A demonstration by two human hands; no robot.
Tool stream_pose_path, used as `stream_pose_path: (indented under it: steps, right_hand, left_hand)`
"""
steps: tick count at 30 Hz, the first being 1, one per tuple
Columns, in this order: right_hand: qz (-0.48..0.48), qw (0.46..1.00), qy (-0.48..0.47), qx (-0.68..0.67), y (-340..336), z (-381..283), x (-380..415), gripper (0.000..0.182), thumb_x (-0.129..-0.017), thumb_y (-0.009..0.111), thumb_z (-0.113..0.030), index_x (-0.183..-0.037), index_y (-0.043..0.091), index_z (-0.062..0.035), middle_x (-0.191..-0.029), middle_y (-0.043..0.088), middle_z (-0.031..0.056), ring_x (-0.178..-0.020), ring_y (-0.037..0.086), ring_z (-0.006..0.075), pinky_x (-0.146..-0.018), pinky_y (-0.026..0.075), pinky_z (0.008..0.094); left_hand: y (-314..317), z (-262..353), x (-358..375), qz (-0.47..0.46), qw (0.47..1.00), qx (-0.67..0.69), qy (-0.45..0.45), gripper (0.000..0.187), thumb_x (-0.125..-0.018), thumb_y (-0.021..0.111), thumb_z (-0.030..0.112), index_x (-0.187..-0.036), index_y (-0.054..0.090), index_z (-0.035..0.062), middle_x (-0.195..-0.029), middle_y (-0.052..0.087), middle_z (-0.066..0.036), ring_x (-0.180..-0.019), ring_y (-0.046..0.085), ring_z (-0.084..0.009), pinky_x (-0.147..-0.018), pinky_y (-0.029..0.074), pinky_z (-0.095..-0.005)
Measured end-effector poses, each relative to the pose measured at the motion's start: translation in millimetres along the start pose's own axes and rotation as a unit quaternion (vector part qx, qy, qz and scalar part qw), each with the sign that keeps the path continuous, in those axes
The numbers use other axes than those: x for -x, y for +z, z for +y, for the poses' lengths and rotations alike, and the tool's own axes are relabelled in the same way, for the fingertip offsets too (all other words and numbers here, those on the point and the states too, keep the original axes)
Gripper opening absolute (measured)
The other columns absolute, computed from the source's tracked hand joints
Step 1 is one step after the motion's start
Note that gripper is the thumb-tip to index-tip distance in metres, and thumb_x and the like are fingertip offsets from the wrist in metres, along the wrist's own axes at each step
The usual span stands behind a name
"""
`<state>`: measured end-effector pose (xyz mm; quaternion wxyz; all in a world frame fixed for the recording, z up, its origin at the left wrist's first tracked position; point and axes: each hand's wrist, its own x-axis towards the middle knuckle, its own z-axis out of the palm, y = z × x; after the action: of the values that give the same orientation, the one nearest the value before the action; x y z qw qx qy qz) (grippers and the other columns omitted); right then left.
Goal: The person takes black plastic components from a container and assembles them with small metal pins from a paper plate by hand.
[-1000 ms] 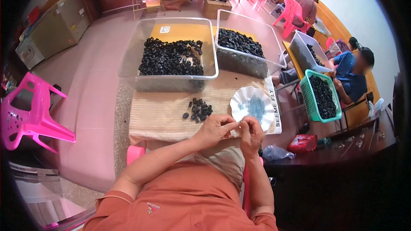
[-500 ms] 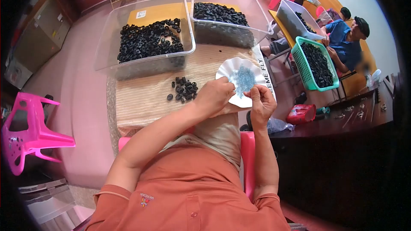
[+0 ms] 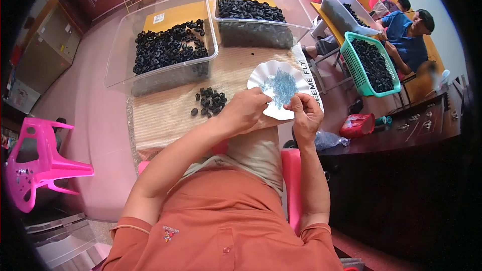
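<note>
The left hand [image 3: 244,109] and right hand [image 3: 307,115] sit apart, fingertips pinched, at a white scalloped plate [image 3: 258,74] of small blue pieces [image 3: 284,86]. Whether they grip anything is unclear.

We count two bare hands [image 3: 241,111], one white fluted plate [image 3: 257,75] and two clear plastic bins [image 3: 170,82] on one desk [image 3: 165,115]. Beside the desk we find one green basket [image 3: 352,72] and one pale plastic bin [image 3: 335,16]. The loose black pieces [image 3: 212,103] on the desk number over a dozen; those in the bins and basket, like the blue bits [image 3: 282,88] on the plate, we cannot count exactly.
</note>
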<state>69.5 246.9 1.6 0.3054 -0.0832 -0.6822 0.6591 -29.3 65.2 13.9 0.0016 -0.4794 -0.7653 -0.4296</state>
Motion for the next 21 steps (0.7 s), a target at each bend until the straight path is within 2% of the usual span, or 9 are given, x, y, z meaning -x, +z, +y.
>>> stream_pose_path:
  steps: [1,4,7,10,11,13,16,21]
  right_hand:
    - [-0.004,1.000,0.003,-0.002,0,1,0,0.015,-0.100,0.067,-0.012,-0.101,0.067,0.0028,-0.086,0.067,0.0030,-0.076,0.067,0.0101,-0.071,0.057,0.0245]
    - [-0.037,0.999,0.012,0.000,1,2,3,0.014,-0.099,0.068,-0.012,-0.100,0.067,0.0024,-0.085,0.066,0.0023,-0.076,0.067,0.0101,-0.071,0.056,0.0239]
    - [-0.077,0.997,0.030,0.000,8,-4,10,0.012,-0.099,0.068,-0.010,-0.099,0.067,0.0017,-0.085,0.066,0.0015,-0.075,0.065,0.0088,-0.070,0.054,0.0223]
    - [-0.147,0.988,0.048,-0.009,14,-3,18,0.010,-0.098,0.068,-0.008,-0.099,0.067,0.0012,-0.085,0.067,0.0009,-0.076,0.064,0.0071,-0.069,0.051,0.0207]
    - [-0.149,0.986,0.079,-0.016,17,-6,22,0.008,-0.098,0.068,-0.008,-0.099,0.067,0.0008,-0.085,0.067,0.0002,-0.076,0.062,0.0057,-0.069,0.050,0.0197]
    - [-0.185,0.979,0.083,-0.017,22,-8,26,0.008,-0.098,0.068,-0.008,-0.098,0.067,0.0007,-0.084,0.067,0.0001,-0.076,0.062,0.0056,-0.068,0.049,0.0200]
    - [-0.214,0.972,0.090,-0.029,28,-6,29,0.008,-0.098,0.068,-0.008,-0.097,0.067,0.0008,-0.081,0.068,0.0001,-0.075,0.062,0.0057,-0.068,0.050,0.0203]
    - [-0.230,0.965,0.119,-0.036,33,-6,34,0.007,-0.097,0.068,-0.005,-0.096,0.067,0.0021,-0.081,0.069,0.0013,-0.074,0.063,0.0056,-0.067,0.050,0.0201]
  left_hand:
    - [-1,1,5,0.020,1.000,0.021,-0.001,0.021,-0.088,0.067,0.006,-0.109,0.071,0.0012,-0.097,0.067,-0.019,-0.087,0.068,-0.0378,-0.077,0.054,-0.0418]
    - [-4,6,18,0.050,0.994,0.090,-0.036,0.023,-0.088,0.072,0.005,-0.111,0.071,0.0004,-0.098,0.071,-0.017,-0.083,0.070,-0.0263,-0.075,0.055,-0.0359]
    - [-9,20,31,0.055,0.959,0.209,-0.183,0.022,-0.089,0.075,0.008,-0.108,0.072,-0.0014,-0.096,0.073,-0.012,-0.081,0.068,-0.0122,-0.071,0.054,-0.0288]
    - [-16,25,37,0.035,0.952,0.220,-0.211,0.021,-0.090,0.076,0.010,-0.106,0.072,-0.0026,-0.093,0.072,-0.005,-0.079,0.064,-0.0055,-0.070,0.053,-0.0247]
    - [-16,24,40,0.044,0.954,0.221,-0.200,0.020,-0.090,0.076,0.009,-0.106,0.073,-0.0024,-0.092,0.072,-0.005,-0.078,0.064,-0.0056,-0.069,0.053,-0.0243]
    - [-16,21,44,0.061,0.957,0.221,-0.178,0.018,-0.090,0.075,0.008,-0.105,0.073,-0.0020,-0.090,0.072,-0.004,-0.078,0.064,-0.0058,-0.069,0.053,-0.0234]
    - [-22,25,50,0.056,0.955,0.230,-0.179,0.022,-0.088,0.076,0.013,-0.104,0.074,-0.0022,-0.088,0.074,-0.014,-0.082,0.072,-0.0176,-0.074,0.056,-0.0299]
    - [-21,26,63,0.059,0.936,0.276,-0.209,0.021,-0.085,0.078,0.009,-0.102,0.073,-0.0015,-0.088,0.075,-0.012,-0.081,0.072,-0.0147,-0.074,0.057,-0.0289]
